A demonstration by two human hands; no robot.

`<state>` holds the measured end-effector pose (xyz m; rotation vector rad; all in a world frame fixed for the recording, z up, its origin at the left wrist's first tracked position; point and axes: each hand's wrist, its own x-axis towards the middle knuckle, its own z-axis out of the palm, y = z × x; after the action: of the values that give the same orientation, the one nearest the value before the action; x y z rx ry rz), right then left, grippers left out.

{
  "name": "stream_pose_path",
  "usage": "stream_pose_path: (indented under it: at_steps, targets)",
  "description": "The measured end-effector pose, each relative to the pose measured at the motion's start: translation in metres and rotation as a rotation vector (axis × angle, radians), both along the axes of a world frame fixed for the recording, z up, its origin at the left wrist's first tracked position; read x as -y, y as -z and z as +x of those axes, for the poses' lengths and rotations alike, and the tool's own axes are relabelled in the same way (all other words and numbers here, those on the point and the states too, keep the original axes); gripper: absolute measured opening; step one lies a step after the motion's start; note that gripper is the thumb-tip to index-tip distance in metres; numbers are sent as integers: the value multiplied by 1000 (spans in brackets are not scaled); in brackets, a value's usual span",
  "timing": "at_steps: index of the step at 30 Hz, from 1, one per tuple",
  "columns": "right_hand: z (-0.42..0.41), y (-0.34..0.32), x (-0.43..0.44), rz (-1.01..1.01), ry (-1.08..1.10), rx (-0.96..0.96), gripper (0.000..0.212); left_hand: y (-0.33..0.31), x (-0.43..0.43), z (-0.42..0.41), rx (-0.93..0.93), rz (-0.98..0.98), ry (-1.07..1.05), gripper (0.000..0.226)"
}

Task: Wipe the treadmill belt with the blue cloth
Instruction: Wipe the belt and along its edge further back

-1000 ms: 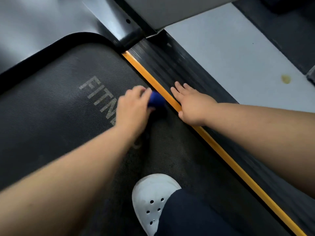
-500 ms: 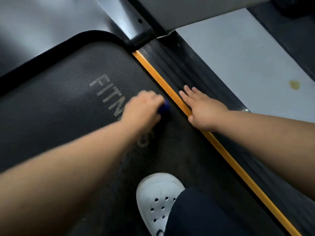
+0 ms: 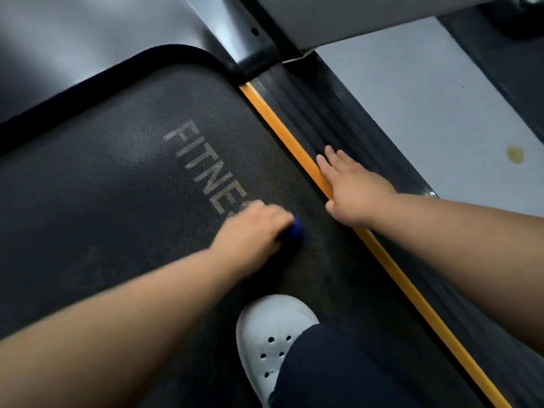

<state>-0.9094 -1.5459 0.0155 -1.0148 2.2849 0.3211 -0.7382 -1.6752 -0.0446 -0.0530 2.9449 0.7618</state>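
While L hand point(image 3: 253, 231) drags blue cloth point(image 3: 295, 233) back, R hand point(image 3: 353, 191) stays flat

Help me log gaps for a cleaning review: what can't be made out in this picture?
Head view:
Blue cloth: mostly covered by the left hand; its size and folds are unknown.
Lettering on the belt: its end is hidden by that hand.
Belt's near end: cut off by the bottom edge.
Yellowish floor mark: too small to identify.

Your view is dim; soft glare on the hood point(image 3: 88, 39) (upper left), left hand point(image 3: 250, 231) seemingly motion-blurred.
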Motion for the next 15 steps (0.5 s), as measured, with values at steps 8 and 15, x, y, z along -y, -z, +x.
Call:
stream_pose_path:
  at_steps: [8, 15]
  targets:
    - [-16, 0, -13, 22, -35, -30, 90, -5, 35, -21, 4, -83, -368, 42]
    - [11, 4, 11, -28, -194, -1, 82, 2, 10, 21, -18, -15, -51, 34]
